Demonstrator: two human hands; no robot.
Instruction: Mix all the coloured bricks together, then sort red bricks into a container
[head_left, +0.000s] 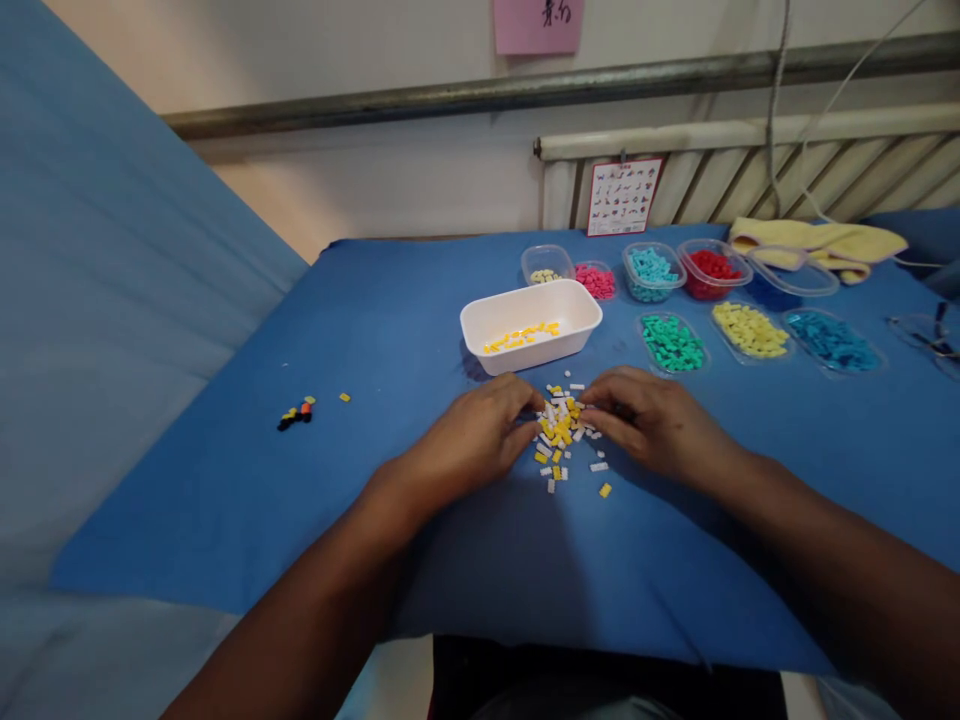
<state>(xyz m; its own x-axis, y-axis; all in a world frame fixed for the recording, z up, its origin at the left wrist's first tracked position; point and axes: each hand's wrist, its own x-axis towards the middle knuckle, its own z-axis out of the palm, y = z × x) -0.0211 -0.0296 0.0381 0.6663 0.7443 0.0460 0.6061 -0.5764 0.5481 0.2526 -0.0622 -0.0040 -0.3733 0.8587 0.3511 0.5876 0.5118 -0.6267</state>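
A loose pile of small yellow and white toy bricks (559, 425) lies on the blue cloth in front of me. My left hand (484, 425) is at the pile's left side, its fingertips touching the bricks, thumb and forefinger a little apart. From the right, my right hand (649, 415) reaches the same pile with curled fingers and the thumb spread away from them. No brick is visibly gripped in either hand. Just behind the pile stands a white tub (532, 352) with a layer of yellow bricks (521, 338) on its bottom.
Clear boxes of bricks stand at the back right, including green (673, 343), pale yellow (750, 330), blue (834, 340) and red (712, 270). A few black, orange and yellow bricks (296, 414) lie at left. A yellow towel (817, 245) and glasses (934, 335) are far right.
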